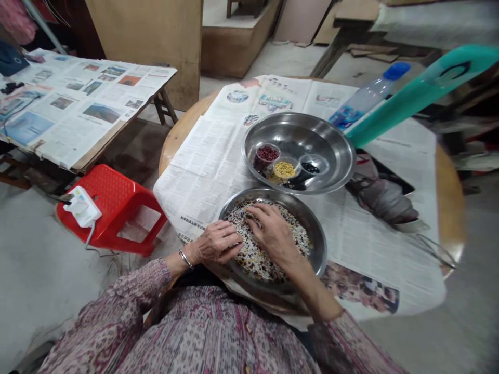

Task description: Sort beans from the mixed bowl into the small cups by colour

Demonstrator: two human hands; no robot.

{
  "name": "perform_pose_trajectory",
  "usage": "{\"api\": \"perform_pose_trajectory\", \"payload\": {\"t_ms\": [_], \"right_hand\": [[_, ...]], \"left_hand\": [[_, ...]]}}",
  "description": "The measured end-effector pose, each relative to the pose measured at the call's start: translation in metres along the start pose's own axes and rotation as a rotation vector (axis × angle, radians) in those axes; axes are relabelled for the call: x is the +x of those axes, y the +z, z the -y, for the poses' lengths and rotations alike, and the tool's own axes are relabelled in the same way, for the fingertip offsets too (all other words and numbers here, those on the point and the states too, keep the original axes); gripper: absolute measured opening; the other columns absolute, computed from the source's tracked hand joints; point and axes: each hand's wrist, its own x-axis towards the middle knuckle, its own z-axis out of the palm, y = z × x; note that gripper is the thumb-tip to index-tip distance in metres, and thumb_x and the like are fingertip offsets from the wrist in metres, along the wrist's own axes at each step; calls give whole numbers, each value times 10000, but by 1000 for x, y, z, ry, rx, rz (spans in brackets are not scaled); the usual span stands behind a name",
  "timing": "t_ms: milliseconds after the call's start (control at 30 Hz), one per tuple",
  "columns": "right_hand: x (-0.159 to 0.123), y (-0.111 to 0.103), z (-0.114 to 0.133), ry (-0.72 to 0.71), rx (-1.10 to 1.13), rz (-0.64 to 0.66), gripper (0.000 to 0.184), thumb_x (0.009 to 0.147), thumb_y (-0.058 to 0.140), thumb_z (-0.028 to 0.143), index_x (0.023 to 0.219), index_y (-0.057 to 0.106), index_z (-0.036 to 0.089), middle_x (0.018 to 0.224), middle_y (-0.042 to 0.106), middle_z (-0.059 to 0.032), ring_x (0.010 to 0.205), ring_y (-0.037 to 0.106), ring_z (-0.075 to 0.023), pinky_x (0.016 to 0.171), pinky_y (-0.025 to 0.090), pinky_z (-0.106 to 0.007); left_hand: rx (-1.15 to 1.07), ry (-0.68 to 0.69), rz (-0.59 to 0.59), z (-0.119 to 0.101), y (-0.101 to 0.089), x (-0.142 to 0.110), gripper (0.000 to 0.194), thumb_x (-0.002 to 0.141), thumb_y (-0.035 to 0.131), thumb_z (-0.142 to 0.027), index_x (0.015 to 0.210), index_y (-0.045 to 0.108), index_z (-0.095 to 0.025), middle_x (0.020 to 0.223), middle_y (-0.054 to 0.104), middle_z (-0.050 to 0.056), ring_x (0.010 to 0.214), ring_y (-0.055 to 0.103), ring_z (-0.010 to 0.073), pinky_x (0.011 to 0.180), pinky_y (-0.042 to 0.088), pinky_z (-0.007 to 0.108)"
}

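A steel basin (320, 249) of mixed white, yellow and dark red grains and beans (257, 259) sits right in front of me. My left hand (219, 241) reaches over its left side, fingers together and curled. Whatever its fingertips may hold is hidden. Over the middle of the mix is my right hand (275, 234), its fingers bent and apart, their tips at the grains. Behind, a larger steel basin (312, 127) holds three clear cups: one of red beans (267, 153), one of yellow beans (284, 170) and one of black beans (311, 167).
Newspaper (195, 176) covers the round wooden table (171, 145). At its right are a plastic bottle (362, 98), a long green object (421, 98) and a grey bundle (385, 200). A red stool (117, 192) with a power strip (82, 206) stands left, near another newspaper-covered table (78, 119).
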Motion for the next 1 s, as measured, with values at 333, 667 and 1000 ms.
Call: {"api": "perform_pose_trajectory", "payload": {"t_ms": [333,667,1000], "right_hand": [[-43,-30,-26,190,-552,109,316,959,404,337,983,674,175,990,643,-150,894,541,-259,696,430,-361],[-60,-17,12,177,260,56,247,920,466,278,1060,660,218,1014,683,-87,881,643,-185,757,533,-325],[-65,-11,28,-50,-269,328,412,830,424,55,1130,653,221,1021,696,-80,941,605,-211,745,498,-315]], "left_hand": [[12,33,-11,1,2,1,181,948,500,-225,805,585,-154,718,591,26,705,537,143,738,480,288],[17,27,-2,2,3,-1,165,954,484,-227,856,594,-153,737,603,33,724,554,154,706,475,297],[3,21,-30,2,6,-2,154,945,502,-225,848,595,-150,754,616,41,733,568,153,718,484,295]]}}
